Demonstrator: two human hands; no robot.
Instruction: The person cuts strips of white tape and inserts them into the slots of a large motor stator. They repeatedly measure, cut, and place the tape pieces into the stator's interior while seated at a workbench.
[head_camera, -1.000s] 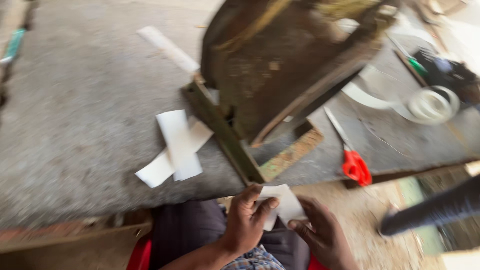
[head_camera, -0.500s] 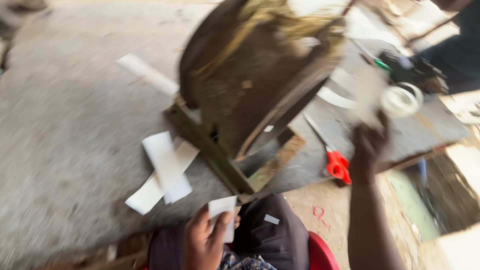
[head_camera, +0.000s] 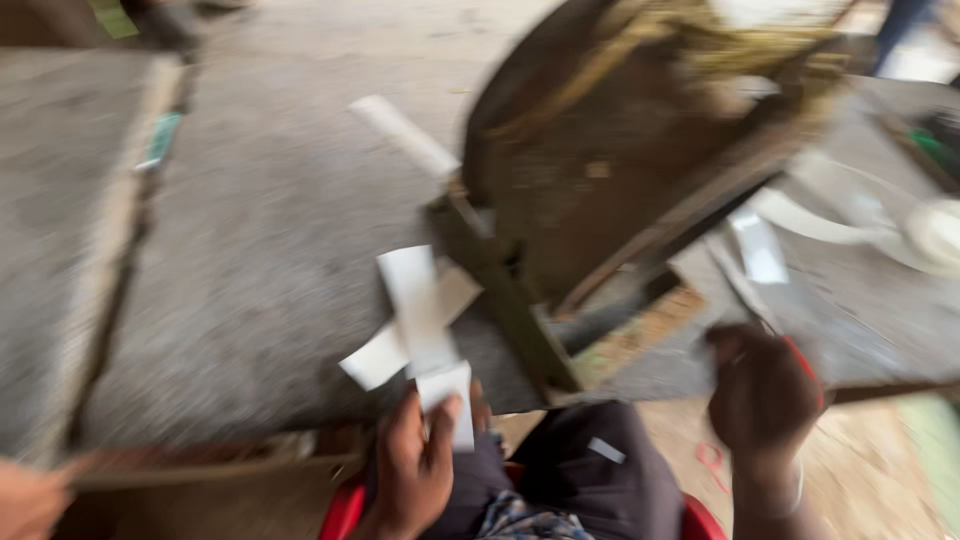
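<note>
Across the whole view, a broad grey stone worktable (head_camera: 230, 250), blurred by camera motion. On it, toward the right, a big dark rounded machine (head_camera: 640, 150) on a slanted metal frame — details smeared beyond reading. Farther right, a pale loop of white strip (head_camera: 850, 225), apparently off a roll. Near the table's front edge, a few cut white strips (head_camera: 410, 310) lying crossed in a loose pile, so some cutting looks done already; how much more remains cannot be told. Below the edge, dark trousers and a red seat (head_camera: 345, 510). Left hand (head_camera: 415, 465) closed on one small white paper piece (head_camera: 450, 400), thumb pressing it, just under the pile. Right hand (head_camera: 765, 395) well apart at the table's right edge, curled around red-handled scissors (head_camera: 805, 365) — blades mostly hidden by blur.
</note>
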